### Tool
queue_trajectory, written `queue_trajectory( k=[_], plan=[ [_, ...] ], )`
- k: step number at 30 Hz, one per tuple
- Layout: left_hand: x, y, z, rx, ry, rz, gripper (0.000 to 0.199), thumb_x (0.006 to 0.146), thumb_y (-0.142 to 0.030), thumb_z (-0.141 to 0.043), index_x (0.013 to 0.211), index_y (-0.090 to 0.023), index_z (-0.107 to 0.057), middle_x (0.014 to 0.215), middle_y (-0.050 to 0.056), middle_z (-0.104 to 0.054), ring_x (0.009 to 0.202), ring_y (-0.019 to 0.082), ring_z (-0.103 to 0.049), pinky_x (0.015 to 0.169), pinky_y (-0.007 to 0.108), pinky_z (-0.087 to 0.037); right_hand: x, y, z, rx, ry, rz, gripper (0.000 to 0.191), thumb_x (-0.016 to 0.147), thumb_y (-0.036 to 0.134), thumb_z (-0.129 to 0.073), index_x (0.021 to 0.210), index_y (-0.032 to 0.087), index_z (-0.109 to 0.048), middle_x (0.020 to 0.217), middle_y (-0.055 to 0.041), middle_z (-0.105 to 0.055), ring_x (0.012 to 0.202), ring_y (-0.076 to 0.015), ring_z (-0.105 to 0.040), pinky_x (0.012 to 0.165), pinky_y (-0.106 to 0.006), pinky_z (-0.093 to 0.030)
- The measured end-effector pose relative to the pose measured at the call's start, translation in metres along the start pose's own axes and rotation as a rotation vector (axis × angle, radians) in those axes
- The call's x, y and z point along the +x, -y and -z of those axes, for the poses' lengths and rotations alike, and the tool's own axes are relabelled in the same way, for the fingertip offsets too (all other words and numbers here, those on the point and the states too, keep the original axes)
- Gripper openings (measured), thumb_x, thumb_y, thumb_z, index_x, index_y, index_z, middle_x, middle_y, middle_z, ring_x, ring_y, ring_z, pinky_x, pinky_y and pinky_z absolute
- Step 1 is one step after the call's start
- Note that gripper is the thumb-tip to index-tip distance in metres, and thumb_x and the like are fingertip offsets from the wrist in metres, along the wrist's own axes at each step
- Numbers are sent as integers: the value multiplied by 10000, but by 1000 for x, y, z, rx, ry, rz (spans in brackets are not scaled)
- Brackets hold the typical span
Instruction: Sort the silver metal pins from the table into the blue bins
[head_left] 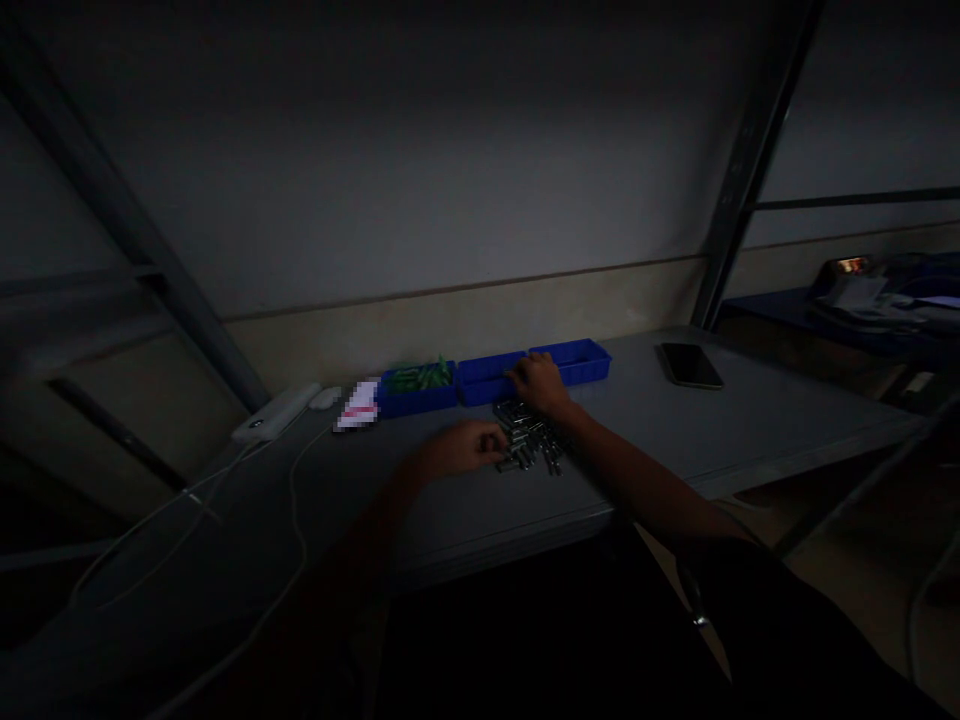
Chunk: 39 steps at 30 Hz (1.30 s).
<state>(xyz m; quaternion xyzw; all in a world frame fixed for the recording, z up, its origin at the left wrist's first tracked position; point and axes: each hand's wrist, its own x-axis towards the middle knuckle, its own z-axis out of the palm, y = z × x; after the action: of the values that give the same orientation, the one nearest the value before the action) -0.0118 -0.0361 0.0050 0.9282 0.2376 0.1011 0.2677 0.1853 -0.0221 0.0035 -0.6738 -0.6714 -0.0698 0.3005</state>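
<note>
A loose pile of small metal cylindrical pieces (534,447) lies on the grey table. At the pile's left edge is my left hand (466,447), its fingers curled with thumb and fingertips close together; the dim light hides what they hold, if anything. My right hand (540,382) is above the back of the pile, in front of the blue bins, with closed fingers pointing left. What it grips is too dark to make out. Beyond it stand the middle blue bin (474,388) and the right blue bin (592,370). The left blue bin (416,402) contains green pieces (420,377).
A phone (691,365) lies on the table at the right. To the left are a pink-and-white packet (358,405), a white power strip (277,413) and loose white cables (296,500). Metal posts frame the table, with a wall behind.
</note>
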Motion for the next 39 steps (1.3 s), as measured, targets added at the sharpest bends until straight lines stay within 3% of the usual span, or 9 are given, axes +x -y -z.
queue_trajectory(
  k=[6,13,15,19,22,32,37,39],
  plan=[
    [2,18,1,167,-152,52,262,760,-401,-552,824,-164,-645,811,47,-623,681,148,-559,613,254,-426,-2,5,-1,-7,17,-56,317,883,385,-432,972,170,-648,1048,-128,-579,986,-236,-472,842,-347,-388],
    [4,19,2,198,-300,78,222,827,-320,-451,866,-176,-615,827,40,-644,757,164,-578,684,264,-428,-4,8,6,24,34,-59,326,880,386,-429,982,170,-652,1059,-128,-579,1021,-245,-470,865,-372,-372],
    [5,19,4,199,-345,99,226,832,-308,-427,843,-173,-609,809,34,-642,759,163,-577,694,266,-426,-6,12,10,83,60,47,287,864,359,-469,988,169,-645,1021,-104,-602,994,-224,-489,876,-362,-363],
    [5,23,8,187,-449,147,304,854,-316,-338,762,-161,-584,705,24,-611,688,158,-556,657,269,-418,-13,26,12,262,161,408,206,805,248,-571,977,155,-634,896,-53,-637,889,-166,-530,841,-291,-372],
    [4,25,10,153,-509,159,343,859,-351,-316,697,-165,-555,664,24,-595,645,154,-542,621,265,-409,-18,35,7,309,172,510,188,805,229,-572,966,147,-623,882,-57,-634,862,-162,-533,798,-272,-381],
    [3,21,12,156,-520,180,360,875,-361,-298,683,-174,-539,642,33,-606,628,159,-570,607,261,-414,-17,34,1,300,167,476,190,878,262,-484,908,128,-617,853,-68,-637,801,-140,-541,736,-239,-372],
    [3,17,11,96,-589,139,271,836,-378,-422,941,-162,-547,716,36,-638,676,165,-609,632,261,-443,-14,35,-2,248,152,380,336,928,334,-389,843,116,-630,797,-84,-647,754,-140,-560,700,-239,-352],
    [3,17,10,88,-610,119,251,799,-355,-488,959,-165,-529,724,33,-640,678,162,-612,639,258,-453,-13,35,-3,256,164,347,368,928,366,-385,821,112,-630,760,-80,-644,707,-135,-560,665,-234,-344]
  ],
)
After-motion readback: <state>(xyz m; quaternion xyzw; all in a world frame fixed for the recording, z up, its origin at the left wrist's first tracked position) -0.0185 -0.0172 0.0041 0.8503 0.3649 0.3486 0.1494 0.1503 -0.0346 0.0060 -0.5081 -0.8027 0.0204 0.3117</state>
